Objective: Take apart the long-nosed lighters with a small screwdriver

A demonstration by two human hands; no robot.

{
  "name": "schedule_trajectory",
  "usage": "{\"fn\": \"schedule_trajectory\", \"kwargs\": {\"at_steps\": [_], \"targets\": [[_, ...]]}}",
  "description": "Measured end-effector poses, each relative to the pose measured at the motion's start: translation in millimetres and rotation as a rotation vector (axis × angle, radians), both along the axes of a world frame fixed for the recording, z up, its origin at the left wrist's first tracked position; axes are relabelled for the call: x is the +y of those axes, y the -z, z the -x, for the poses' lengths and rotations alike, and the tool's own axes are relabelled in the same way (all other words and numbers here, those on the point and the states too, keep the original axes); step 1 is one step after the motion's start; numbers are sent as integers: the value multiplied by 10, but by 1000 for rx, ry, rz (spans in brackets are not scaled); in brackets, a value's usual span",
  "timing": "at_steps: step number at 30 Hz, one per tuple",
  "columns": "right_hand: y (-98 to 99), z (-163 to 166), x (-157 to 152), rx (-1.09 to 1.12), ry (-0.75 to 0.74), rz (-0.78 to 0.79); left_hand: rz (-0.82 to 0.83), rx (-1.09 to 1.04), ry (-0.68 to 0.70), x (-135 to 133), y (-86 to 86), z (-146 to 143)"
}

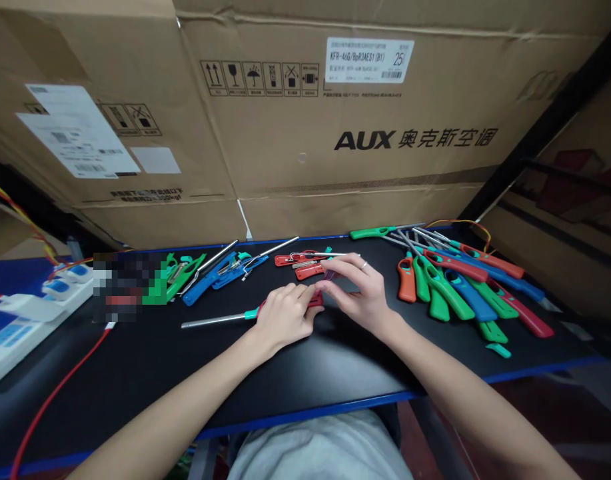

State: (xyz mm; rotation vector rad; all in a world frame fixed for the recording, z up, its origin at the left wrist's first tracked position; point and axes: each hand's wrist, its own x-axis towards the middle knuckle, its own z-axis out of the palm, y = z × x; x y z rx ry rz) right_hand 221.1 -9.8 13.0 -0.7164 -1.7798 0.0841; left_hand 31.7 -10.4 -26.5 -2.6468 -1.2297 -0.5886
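Note:
My left hand [286, 312] is closed over a red long-necked lighter [315, 301], pressing it on the table. Its metal tube [215, 321] points left, with a teal collar near the handle. My right hand [359, 293] is curled at the lighter's right end, thumb and index finger together. A small dark purplish piece [329, 274] shows by these fingertips; its kind is unclear. Just behind my hands lie opened red lighter halves [310, 269] with inner parts showing. Most of the held handle is hidden under my left fingers.
Opened blue lighter casings [210, 279] and green casings [186, 277] lie at left, near a white power strip [40, 320] and a red cable [60, 380]. Several lighters [452, 297] are piled at right, with a loose teal piece [499, 349]. A large cardboard box [285, 147] stands behind.

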Motion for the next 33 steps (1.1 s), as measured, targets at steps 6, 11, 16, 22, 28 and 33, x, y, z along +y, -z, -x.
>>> {"fn": "schedule_trajectory", "kwargs": {"at_steps": [6,11,16,22,28,33], "targets": [[-16,-36,11,69,36,111,14,6,13,-22,117,-59],[-44,-102,47,19,-97,197,34,7,17,-26,119,-45],[-32,-98,69,62,-274,330,38,-4,23,-24,110,-45],[27,-6,70,295,-308,404,61,5,4,-12,98,-53],[-9,-48,26,45,-106,146,58,-27,-6,-12,109,-52],[-37,-26,8,79,-5,125,68,-30,-2,-14,103,-54]]}}
